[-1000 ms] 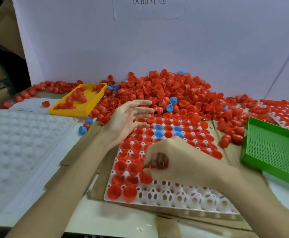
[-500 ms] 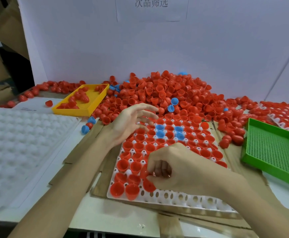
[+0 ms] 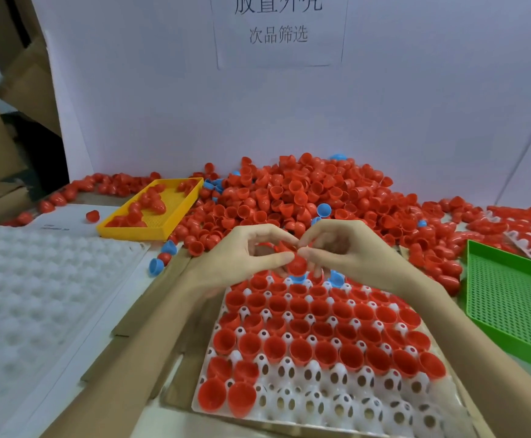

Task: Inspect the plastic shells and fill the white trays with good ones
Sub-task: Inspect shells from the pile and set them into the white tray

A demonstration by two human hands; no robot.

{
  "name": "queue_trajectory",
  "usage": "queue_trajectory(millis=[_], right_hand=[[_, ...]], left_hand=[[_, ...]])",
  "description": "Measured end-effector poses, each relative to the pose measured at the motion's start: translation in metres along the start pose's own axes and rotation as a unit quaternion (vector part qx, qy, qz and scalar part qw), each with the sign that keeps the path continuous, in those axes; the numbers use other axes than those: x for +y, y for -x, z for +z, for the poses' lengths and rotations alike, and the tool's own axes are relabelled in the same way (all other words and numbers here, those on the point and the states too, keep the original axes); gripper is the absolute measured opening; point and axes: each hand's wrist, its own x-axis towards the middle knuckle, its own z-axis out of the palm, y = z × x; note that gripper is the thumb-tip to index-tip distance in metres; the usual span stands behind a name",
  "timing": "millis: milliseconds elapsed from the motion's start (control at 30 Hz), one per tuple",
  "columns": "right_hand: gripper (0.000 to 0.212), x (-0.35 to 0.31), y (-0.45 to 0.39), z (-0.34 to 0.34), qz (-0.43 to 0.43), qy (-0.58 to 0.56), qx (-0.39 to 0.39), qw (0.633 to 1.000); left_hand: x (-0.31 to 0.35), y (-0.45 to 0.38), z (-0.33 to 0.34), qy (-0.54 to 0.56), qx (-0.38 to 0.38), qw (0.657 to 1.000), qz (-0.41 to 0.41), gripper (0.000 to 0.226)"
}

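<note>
Both hands, left [image 3: 242, 257] and right [image 3: 343, 251], now grip one red shell [image 3: 297, 264] together above the tray's [image 3: 337, 403] far edge, having risen and met since earlier; three coloured bins: yellow [image 3: 153, 216], green [image 3: 510, 298].

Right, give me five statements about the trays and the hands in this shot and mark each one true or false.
1. Both hands hold a red shell above the far end of the white tray. True: the left hand and right hand meet on it.
2. The green tray is full of red shells. False: no shells show in it.
3. The yellow tray holds some red shells. True.
4. Every pocket of the white tray is filled. False: the nearest rows are mostly empty.
5. The loose pile is all red. False: a few blue shells lie in it.
</note>
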Motion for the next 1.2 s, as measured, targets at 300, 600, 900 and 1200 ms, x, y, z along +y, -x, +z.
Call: queue_trajectory(millis=[300, 600, 900, 1200], right_hand=[[0.018, 0.059, 0.019, -0.037, 0.075, -0.092, 0.237, 0.964], [0.039, 0.113, 0.025, -0.050, 0.164, 0.198, 0.336, 0.906], [0.047, 0.131, 0.024, -0.049, 0.232, 0.235, 0.180, 0.927], [0.044, 0.141, 0.021, -0.053, 0.282, 0.273, 0.138, 0.909]], left_hand=[[-0.008, -0.002, -0.007, -0.078, 0.015, 0.997, 0.024, 0.039], [-0.034, 0.001, -0.084, -0.192, 0.501, 0.843, -0.039, 0.036], [-0.045, 0.014, -0.105, -0.309, 0.514, 0.796, -0.082, 0.044], [-0.016, -0.001, -0.052, -0.353, 0.380, 0.854, 0.031, 0.010]])
